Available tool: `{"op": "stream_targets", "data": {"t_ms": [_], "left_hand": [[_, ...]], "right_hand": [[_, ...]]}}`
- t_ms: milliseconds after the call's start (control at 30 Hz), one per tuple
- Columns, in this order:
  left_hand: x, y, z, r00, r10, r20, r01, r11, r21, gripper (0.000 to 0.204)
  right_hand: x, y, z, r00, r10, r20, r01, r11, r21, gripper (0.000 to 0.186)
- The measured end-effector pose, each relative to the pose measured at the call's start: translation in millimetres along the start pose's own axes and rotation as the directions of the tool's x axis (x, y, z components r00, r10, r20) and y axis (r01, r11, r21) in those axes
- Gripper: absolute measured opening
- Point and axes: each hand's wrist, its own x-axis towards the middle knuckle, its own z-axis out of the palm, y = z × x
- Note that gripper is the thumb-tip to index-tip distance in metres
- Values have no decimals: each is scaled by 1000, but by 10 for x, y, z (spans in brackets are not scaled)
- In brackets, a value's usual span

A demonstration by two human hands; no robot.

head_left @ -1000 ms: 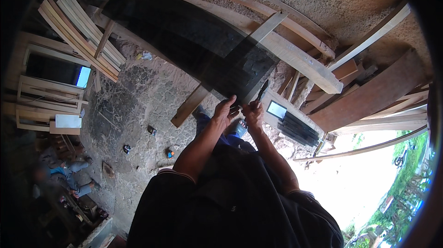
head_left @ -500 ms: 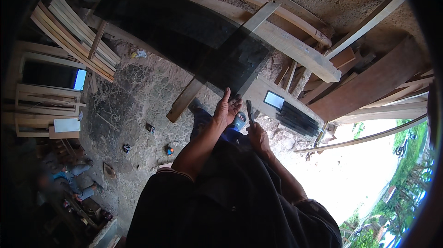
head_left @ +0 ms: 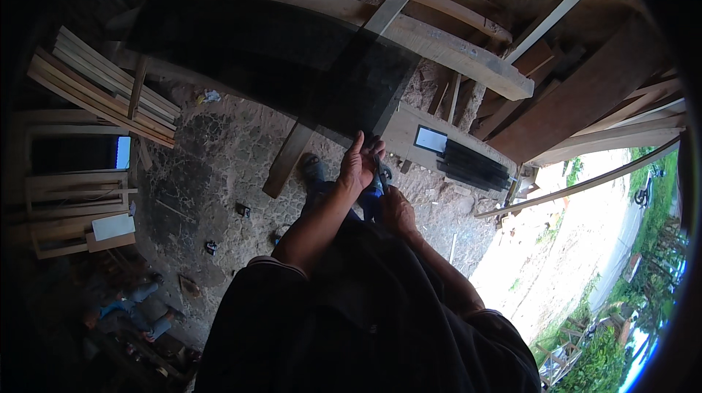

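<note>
Currently the right hand [head_left: 398, 212] is closed around a slim dark tool [head_left: 382, 176], its tip at the left hand's fingers — that hand [head_left: 356, 168] half-curled, thumb raised, any grip unclear — beside the dark sheet's [head_left: 270, 60] near edge.

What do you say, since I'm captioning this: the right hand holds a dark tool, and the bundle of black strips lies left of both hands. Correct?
Not quite: the head view shows the bundle of black strips lying to the right of the left hand and the right hand, which does hold a dark tool.
</note>
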Motion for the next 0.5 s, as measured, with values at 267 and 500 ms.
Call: {"op": "stream_targets", "data": {"t_ms": [267, 500], "left_hand": [[-1, -49, 71, 998, 56, -6, -56, 998, -41, 41], [34, -81, 15, 997, 55, 49, -53, 997, -56, 39]], "right_hand": [[58, 29, 82, 999, 31, -28, -32, 999, -15, 32], [90, -100, 33, 997, 63, -37, -65, 997, -44, 32]]}}
